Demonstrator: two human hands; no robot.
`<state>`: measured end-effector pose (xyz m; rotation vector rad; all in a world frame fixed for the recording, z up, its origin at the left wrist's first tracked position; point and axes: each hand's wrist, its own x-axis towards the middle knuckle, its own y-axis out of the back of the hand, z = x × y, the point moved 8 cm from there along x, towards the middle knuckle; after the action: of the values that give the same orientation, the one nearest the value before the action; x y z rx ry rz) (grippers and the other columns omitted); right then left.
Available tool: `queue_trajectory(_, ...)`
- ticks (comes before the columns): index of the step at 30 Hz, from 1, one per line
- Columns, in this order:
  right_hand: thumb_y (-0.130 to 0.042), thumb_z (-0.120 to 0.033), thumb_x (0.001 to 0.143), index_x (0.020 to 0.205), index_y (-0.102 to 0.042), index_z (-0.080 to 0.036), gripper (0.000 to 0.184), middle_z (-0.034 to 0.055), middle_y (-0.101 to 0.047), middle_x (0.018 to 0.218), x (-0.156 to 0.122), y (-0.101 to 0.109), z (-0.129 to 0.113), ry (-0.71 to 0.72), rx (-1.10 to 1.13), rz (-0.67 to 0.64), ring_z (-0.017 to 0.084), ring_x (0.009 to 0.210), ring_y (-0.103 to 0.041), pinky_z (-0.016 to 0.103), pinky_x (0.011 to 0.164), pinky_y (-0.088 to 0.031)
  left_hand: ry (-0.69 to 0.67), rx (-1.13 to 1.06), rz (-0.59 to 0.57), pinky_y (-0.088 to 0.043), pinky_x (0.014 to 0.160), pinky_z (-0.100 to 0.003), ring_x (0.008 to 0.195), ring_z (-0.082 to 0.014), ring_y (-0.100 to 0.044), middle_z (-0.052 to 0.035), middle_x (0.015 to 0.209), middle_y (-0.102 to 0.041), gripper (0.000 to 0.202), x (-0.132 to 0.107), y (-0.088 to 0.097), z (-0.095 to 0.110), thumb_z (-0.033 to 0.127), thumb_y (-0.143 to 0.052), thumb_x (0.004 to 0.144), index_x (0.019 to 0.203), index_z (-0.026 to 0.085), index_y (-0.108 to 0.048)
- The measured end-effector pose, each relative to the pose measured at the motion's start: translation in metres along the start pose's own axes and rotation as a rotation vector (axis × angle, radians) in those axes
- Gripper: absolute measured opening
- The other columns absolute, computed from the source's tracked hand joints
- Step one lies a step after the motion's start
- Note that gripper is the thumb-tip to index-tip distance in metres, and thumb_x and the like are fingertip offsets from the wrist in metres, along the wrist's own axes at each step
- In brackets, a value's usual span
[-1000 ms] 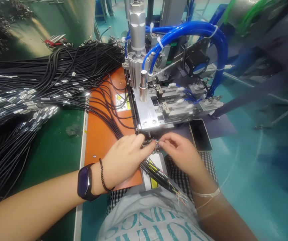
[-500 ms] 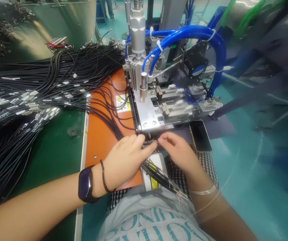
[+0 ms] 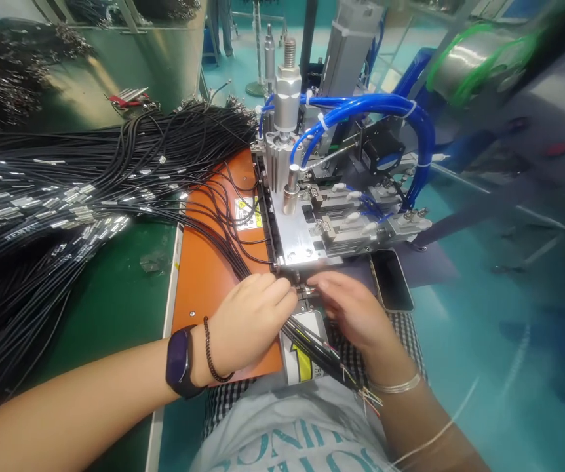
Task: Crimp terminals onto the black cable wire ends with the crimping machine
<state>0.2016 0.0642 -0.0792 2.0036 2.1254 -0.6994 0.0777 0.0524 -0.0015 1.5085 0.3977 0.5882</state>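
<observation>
Well, our green workbench (image 3: 115,288) holds one orange mat (image 3: 201,282) and one pneumatic fixture (image 3: 292,242) with blue air hoses, while one huge bundle of black cables (image 3: 66,177) spreads across the bench and onto the mat. One phone (image 3: 390,280) lies face up beyond our right hand (image 3: 351,308), which is blurred, its fingers bent inward. Our left hand (image 3: 250,321) curves loosely at the fixture's front edge. Between the two hands sits one small metal tip (image 3: 307,288); whether either hand grips it, we cannot tell. One short multicoloured-wire bundle (image 3: 312,351) lies just below them.
</observation>
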Motion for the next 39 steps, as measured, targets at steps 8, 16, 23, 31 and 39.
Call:
queue_trajectory(8,-0.062,-0.039,0.078,0.087,-0.067,-0.018,0.024,0.0022,-0.064,0.077,0.001,-0.001,-0.022,0.123,-0.407,0.073,0.014,0.069,-0.054,0.026,0.063,-0.042,-0.058,0.016,0.11,-0.037,0.062,-0.033,0.072,-0.0187,-0.043,-0.0036,0.082,-0.053,0.016,-0.002,0.006,0.006,0.008,-0.047,0.085,0.096,0.014,-0.057)
queue_trajectory(16,-0.057,-0.031,0.077,0.071,-0.058,-0.019,0.013,-0.0019,-0.055,0.068,-0.001,0.002,-0.028,0.19,-0.55,0.141,0.012,0.064,-0.047,0.023,0.058,-0.036,-0.052,0.042,0.118,-0.039,0.06,-0.033,0.069,-0.019,-0.045,-0.0034,0.079,-0.052,0.013,-0.001,0.008,0.005,0.01,-0.046,0.085,0.092,0.015,-0.056)
queue_trajectory(23,-0.055,-0.035,0.073,0.069,-0.049,-0.019,0.018,-0.0054,-0.04,0.056,0.007,-0.001,0.005,-0.034,-0.259,0.086,0.009,0.049,-0.033,0.021,0.045,-0.026,0.043,0.11,-0.03,-0.041,0.055,-0.034,0.064,-0.0205,-0.049,-0.0045,0.072,-0.05,0.013,-0.004,0.004,0.005,0.005,-0.043,0.078,0.078,0.016,-0.051)
queue_trajectory(31,-0.059,-0.042,0.078,0.087,-0.054,-0.02,0.025,-0.0042,-0.044,0.063,-0.002,0.01,-0.009,0.157,-0.445,0.152,0.013,0.059,-0.044,0.024,0.056,-0.036,0.089,0.271,-0.048,-0.045,0.062,-0.035,0.074,-0.0235,-0.053,-0.0127,0.085,-0.058,0.038,-0.019,0.008,0.025,0.008,-0.045,0.077,0.113,-0.002,-0.055)
queue_trajectory(39,-0.057,-0.032,0.082,0.095,-0.062,-0.025,0.016,0.0003,-0.056,0.071,-0.04,0.017,-0.038,0.373,-0.735,0.088,0.016,0.063,-0.056,0.027,0.059,-0.047,0.141,0.234,-0.065,-0.042,0.057,-0.034,0.07,-0.0222,-0.055,-0.0101,0.088,-0.061,0.029,-0.02,0.006,0.023,0.01,-0.044,0.075,0.101,0.012,-0.056)
